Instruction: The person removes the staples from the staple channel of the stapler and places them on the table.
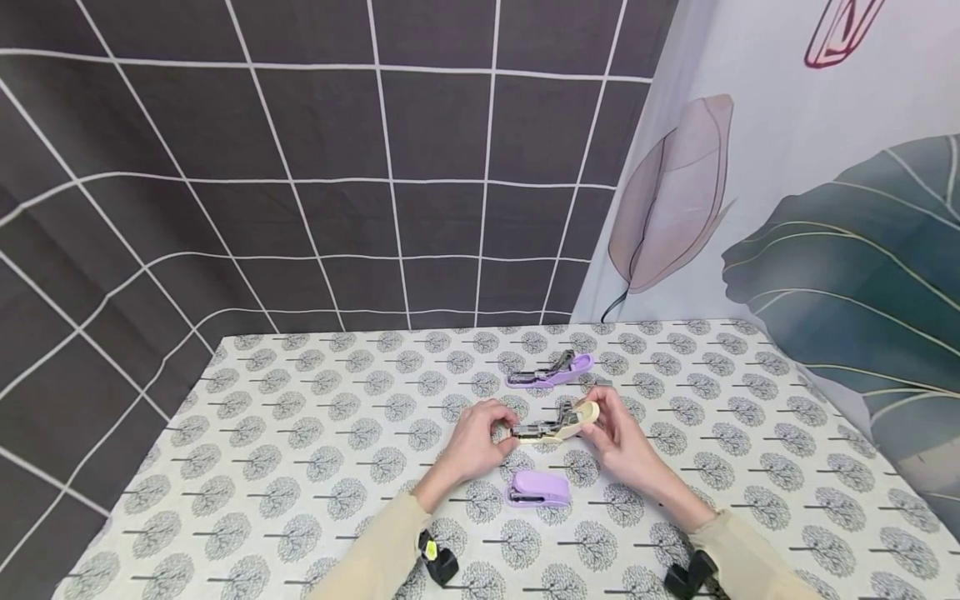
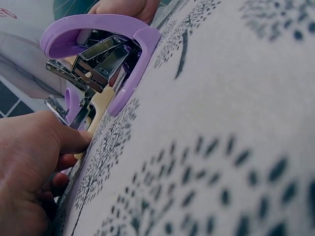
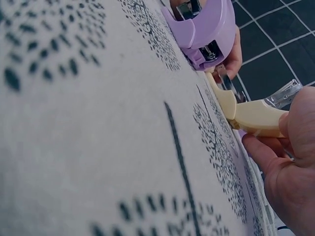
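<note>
A cream-yellow stapler lies opened out between both hands, its metal magazine and inner parts exposed. My left hand pinches its base end with thumb and fingers. At the other end, the right hand grips the raised top cover; in the right wrist view the thumb and fingers of that hand close round the cream cover. Nearer the person, a closed purple stapler sits on the cloth. Farther back is a second purple stapler, opened out with its metal parts showing.
A white cloth with a grey tree print covers the table. Behind it hangs a dark curtain with white grid lines. A leaf-patterned curtain hangs at the right. A small grey piece lies beyond the right hand.
</note>
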`<state>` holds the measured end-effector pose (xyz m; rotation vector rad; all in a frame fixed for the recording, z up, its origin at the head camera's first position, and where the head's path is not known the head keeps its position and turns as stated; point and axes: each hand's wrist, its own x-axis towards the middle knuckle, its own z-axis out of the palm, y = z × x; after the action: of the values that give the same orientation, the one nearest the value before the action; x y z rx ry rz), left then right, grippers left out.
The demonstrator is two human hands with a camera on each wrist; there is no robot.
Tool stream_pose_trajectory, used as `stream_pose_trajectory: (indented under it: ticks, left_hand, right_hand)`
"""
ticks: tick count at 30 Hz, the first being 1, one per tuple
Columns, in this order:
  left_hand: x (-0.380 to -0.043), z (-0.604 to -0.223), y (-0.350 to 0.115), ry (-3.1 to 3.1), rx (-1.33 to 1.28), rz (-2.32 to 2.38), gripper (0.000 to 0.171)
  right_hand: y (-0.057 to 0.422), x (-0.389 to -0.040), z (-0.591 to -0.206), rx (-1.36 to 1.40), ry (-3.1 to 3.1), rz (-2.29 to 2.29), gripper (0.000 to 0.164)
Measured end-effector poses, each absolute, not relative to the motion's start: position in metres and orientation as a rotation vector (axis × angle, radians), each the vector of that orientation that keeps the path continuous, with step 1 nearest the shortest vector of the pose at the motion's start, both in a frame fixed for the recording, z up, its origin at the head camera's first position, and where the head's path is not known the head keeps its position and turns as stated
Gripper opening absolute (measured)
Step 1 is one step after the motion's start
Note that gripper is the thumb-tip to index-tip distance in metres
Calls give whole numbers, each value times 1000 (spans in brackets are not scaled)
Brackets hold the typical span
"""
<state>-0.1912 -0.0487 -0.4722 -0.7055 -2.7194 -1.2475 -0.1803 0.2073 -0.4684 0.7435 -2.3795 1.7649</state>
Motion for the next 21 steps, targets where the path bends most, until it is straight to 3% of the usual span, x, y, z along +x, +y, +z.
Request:
stream_pose_trajectory:
  ticks: [21]
  left_hand:
    - [-191,-472,-48,-2726,-698,-1242,22]
  right_hand:
    - [212,-180,-471,740,-2355,1902,30]
